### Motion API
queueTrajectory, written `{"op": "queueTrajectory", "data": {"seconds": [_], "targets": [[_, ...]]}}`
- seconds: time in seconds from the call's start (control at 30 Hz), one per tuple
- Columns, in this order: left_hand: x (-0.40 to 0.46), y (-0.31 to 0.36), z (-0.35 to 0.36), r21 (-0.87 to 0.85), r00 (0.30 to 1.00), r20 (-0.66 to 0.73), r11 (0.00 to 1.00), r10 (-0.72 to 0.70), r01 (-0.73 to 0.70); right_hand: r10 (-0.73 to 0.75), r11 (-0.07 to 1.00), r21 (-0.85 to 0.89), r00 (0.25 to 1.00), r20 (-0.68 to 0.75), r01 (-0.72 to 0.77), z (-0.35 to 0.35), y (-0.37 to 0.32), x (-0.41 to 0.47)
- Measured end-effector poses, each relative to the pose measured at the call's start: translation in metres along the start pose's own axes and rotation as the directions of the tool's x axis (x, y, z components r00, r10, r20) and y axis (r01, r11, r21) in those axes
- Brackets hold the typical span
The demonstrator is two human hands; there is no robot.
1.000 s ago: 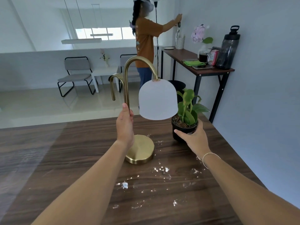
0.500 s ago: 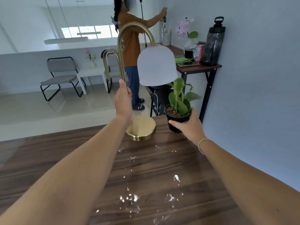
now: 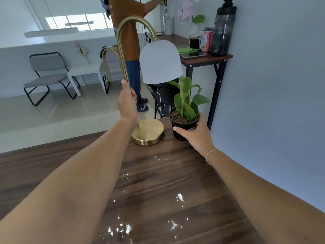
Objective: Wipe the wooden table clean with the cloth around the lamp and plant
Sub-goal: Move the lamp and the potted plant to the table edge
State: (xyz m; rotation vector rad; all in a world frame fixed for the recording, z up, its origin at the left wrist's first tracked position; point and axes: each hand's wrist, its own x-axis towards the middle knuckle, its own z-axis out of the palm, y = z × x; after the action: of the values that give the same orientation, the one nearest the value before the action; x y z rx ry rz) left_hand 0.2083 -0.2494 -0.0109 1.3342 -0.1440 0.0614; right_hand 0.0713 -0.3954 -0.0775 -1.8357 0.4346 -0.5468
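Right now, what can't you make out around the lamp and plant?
- Lamp base: near edge hidden by the left hand and forearm, head view.
- Plant pot: the right hand covers its front.
- Wooden table: near part cut off by the frame's bottom edge.
- Cloth: none visible.

- Dark wooden worktop (image 3: 52, 166) — white crumbs (image 3: 179, 197) scattered over its near part.
- Brass lamp (image 3: 148, 132) base and potted plant (image 3: 183, 120) stand at its far edge, just beside each other.
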Motion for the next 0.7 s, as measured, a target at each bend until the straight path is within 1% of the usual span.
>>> {"op": "queueTrajectory", "data": {"seconds": [0.2, 0.33, 0.37, 0.43, 0.5, 0.53, 0.57, 0.6, 0.67, 0.7], "targets": [[0.004, -0.006, -0.006, -0.047, 0.999, 0.031, 0.999, -0.014, 0.015, 0.012, 1.0, 0.013, 1.0, -0.003, -0.012, 0.002, 0.0, -0.003], [0.004, -0.002, -0.011, -0.068, 0.998, 0.035, 0.996, -0.047, 0.05, 0.015, 1.0, 0.017, 1.0, 0.025, -0.016, 0.001, 0.0, -0.008], [0.002, -0.004, -0.015, -0.07, 0.997, 0.045, 0.995, -0.062, 0.065, 0.032, 0.999, 0.01, 0.999, 0.033, -0.032, 0.0, 0.001, -0.011], [-0.006, -0.007, -0.021, -0.036, 0.984, 0.145, 0.993, -0.103, 0.109, 0.058, 0.998, 0.022, 0.998, 0.04, -0.059, -0.002, 0.003, -0.013], [-0.013, -0.004, -0.027, -0.036, 0.961, 0.181, 0.975, -0.21, 0.22, 0.13, 0.991, 0.034, 0.991, 0.041, -0.132, -0.008, 0.007, -0.012], [-0.03, 0.027, -0.051, -0.076, 0.958, 0.205, 0.972, -0.202, 0.221, 0.112, 0.993, 0.032, 0.994, 0.018, -0.112, -0.008, -0.023, -0.039], [-0.049, 0.059, -0.073, -0.121, 0.965, 0.21, 0.975, -0.158, 0.186, 0.083, 0.996, 0.037, 0.996, 0.014, -0.084, -0.009, -0.054, -0.067], [-0.052, 0.061, -0.075, -0.153, 0.959, 0.229, 0.966, -0.169, 0.207, 0.096, 0.995, 0.031, 0.995, 0.006, -0.097, -0.012, -0.05, -0.069], [-0.057, 0.061, -0.077, -0.147, 0.954, 0.225, 0.961, -0.197, 0.233, 0.098, 0.995, 0.001, 0.995, -0.01, -0.098, -0.02, -0.048, -0.069], [-0.063, 0.057, -0.078, -0.14, 0.95, 0.224, 0.958, -0.215, 0.25, 0.125, 0.992, -0.011, 0.992, -0.011, -0.125, -0.023, -0.046, -0.071]]}}
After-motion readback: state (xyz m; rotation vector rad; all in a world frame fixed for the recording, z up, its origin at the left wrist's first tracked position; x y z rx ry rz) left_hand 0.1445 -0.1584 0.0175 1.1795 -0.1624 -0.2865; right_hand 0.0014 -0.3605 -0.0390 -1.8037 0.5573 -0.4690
